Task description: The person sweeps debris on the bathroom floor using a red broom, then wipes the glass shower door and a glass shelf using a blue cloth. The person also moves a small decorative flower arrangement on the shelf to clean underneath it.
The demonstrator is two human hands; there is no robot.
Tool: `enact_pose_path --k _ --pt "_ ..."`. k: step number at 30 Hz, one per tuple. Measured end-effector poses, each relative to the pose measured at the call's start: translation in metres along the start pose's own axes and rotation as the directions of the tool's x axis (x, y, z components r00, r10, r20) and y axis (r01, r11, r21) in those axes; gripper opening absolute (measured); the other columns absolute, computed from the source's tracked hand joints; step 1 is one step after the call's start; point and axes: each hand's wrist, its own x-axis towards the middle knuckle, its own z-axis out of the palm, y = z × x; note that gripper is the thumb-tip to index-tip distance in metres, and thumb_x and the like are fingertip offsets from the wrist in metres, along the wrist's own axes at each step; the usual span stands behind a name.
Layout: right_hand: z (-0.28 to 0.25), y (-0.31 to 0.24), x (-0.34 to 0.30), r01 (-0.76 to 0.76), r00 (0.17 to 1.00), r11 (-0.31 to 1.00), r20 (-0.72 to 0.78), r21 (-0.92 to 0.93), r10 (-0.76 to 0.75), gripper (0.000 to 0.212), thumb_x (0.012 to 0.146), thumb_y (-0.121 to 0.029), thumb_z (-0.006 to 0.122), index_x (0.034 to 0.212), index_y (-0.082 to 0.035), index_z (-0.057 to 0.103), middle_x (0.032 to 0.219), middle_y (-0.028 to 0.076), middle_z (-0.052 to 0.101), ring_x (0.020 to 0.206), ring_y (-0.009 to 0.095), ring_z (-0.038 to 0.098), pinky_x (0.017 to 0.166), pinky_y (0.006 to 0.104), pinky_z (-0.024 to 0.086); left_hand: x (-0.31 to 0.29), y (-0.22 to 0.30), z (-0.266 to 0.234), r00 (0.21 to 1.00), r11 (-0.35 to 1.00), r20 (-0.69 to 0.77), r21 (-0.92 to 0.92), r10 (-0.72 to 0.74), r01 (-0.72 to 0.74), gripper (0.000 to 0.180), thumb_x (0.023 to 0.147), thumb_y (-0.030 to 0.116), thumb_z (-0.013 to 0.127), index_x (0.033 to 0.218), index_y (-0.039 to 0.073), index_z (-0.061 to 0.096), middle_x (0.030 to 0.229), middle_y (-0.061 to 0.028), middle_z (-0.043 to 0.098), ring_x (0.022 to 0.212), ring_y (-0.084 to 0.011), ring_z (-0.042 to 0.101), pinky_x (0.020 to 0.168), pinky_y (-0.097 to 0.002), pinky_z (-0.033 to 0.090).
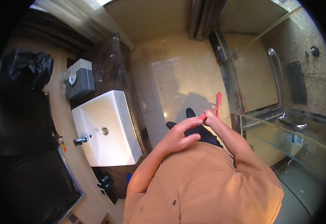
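Observation:
My right hand (210,116) is closed round the handle of a red squeegee (218,103). Its long narrow head points away from me, beyond my fingers, and the red handle end pokes out on the left side of my fist. Just left of it, my left hand (183,133) is held in front of my belly with the fingers stretched and the thumb apart. The left fingertips come close to the handle end; whether they touch it, I cannot tell. Nothing shows in that palm.
On my left, a white basin (107,136) with a tap (80,140) sits on a dark counter (108,63), beside a grey box (81,80). Black plastic sheeting (25,112) hangs behind. To my right stand glass shower panels (260,123) with a metal handle (291,124). Tiled floor (166,87) lies ahead.

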Motion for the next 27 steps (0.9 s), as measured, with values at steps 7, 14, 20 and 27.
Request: enact_pose_path --k 7,14,20,27 --pt "0.118 0.032 -0.001 -0.145 0.984 0.978 0.082 -0.149 0.158 0.007 0.096 -0.003 0.04 0.093 -0.007 0.044 0.074 0.006 0.05 0.054 0.019 0.054 0.047 0.0386 0.051 0.033 -0.079 -0.016 0.579 0.877 -0.739 -0.473 -0.345 -0.081 0.032 0.101 0.01 0.054 0.069 0.007 0.05 0.054 -0.0022 0.045 0.052 -0.0163 0.049 0.073 -0.0406 0.054" --pt "0.219 0.017 -0.058 -0.161 0.837 0.934 0.457 -0.32 0.301 0.013 0.094 -0.004 0.045 0.083 -0.009 0.05 0.063 0.004 0.053 0.051 0.021 0.059 0.046 0.0401 0.054 0.057 -0.006 -0.052 0.678 0.917 -0.717 -0.146 0.161 -0.371 0.038 0.096 0.0 0.053 0.063 0.009 0.037 0.054 -0.0012 0.041 0.049 -0.0132 0.038 0.059 -0.0348 0.042" --pt "0.23 0.01 -0.1 -0.255 0.753 0.934 0.555 -0.251 0.355 0.019 0.098 -0.011 0.047 0.08 -0.01 0.051 0.063 0.003 0.054 0.057 0.022 0.064 0.054 0.0439 0.06 0.058 0.03 -0.072 0.697 0.92 -0.682 -0.092 0.221 -0.382 0.04 0.097 0.004 0.052 0.06 0.009 0.037 0.049 -0.002 0.041 0.043 -0.0138 0.036 0.052 -0.0352 0.04" --pt "0.225 0.031 -0.08 -0.412 0.728 0.898 0.536 -0.156 0.427 0.015 0.095 -0.013 0.051 0.081 -0.008 0.053 0.062 0.004 0.054 0.049 0.017 0.058 0.048 0.0398 0.059 0.092 0.033 -0.13 0.867 0.906 -0.493 -0.33 0.074 -0.265 0.036 0.091 0.003 0.056 0.058 0.007 0.04 0.048 -0.003 0.043 0.041 -0.0135 0.036 0.045 -0.0309 0.035"
